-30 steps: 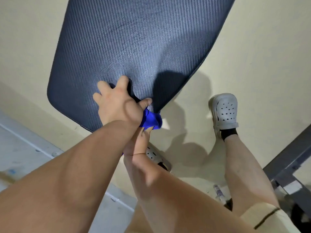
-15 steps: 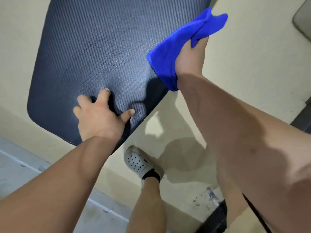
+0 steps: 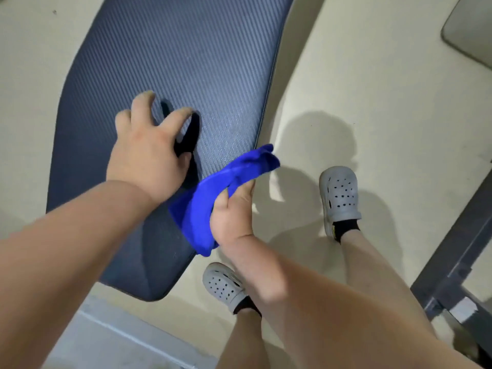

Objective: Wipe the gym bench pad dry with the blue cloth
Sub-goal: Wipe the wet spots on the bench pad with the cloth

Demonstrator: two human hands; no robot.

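The dark blue ribbed bench pad [image 3: 186, 62] runs from the top centre down to a rounded end at lower left. My left hand [image 3: 146, 153] rests flat on its near part with fingers spread, holding nothing. My right hand [image 3: 231, 211] grips the bunched blue cloth [image 3: 213, 198] at the pad's right edge near its lower end. Part of the cloth lies on the pad, and the rest hangs past the edge over the floor.
Cream floor surrounds the bench. My two feet in grey clogs [image 3: 339, 193] [image 3: 222, 284] stand right of the pad. A dark metal frame [image 3: 452, 275] crosses the lower right. A grey pad corner [image 3: 471, 30] shows at top right. A grey floor strip [image 3: 111, 342] lies at the bottom left.
My right hand has swept the cloth from the far right edge of the pad back down to its near right edge. My left hand stayed pressed on the pad.
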